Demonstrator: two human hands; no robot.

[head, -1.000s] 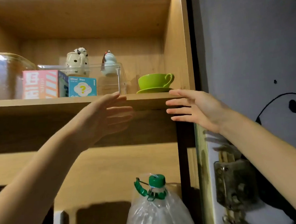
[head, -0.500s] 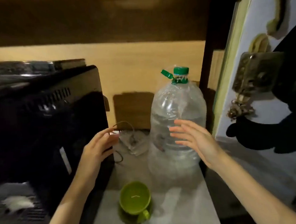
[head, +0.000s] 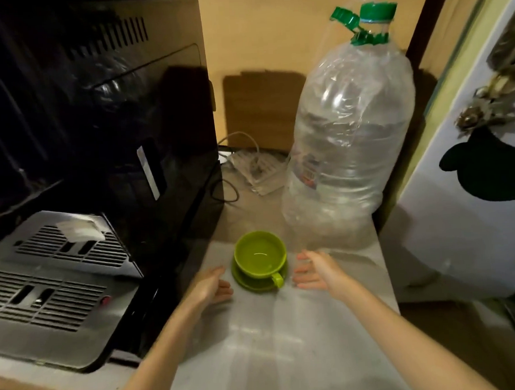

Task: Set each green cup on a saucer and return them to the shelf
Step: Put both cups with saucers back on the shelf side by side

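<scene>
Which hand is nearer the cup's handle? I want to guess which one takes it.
Right. The right hand is open just beside the handle on the green cup; the left hand is across the saucer.

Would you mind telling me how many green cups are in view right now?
1. The green cup sits on a green saucer on the counter, between the left hand and right hand.

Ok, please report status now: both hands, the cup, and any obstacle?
Left hand open, right hand open, flanking, not touching. Green cup upright on its saucer, on the counter. Large water bottle close behind.
</scene>
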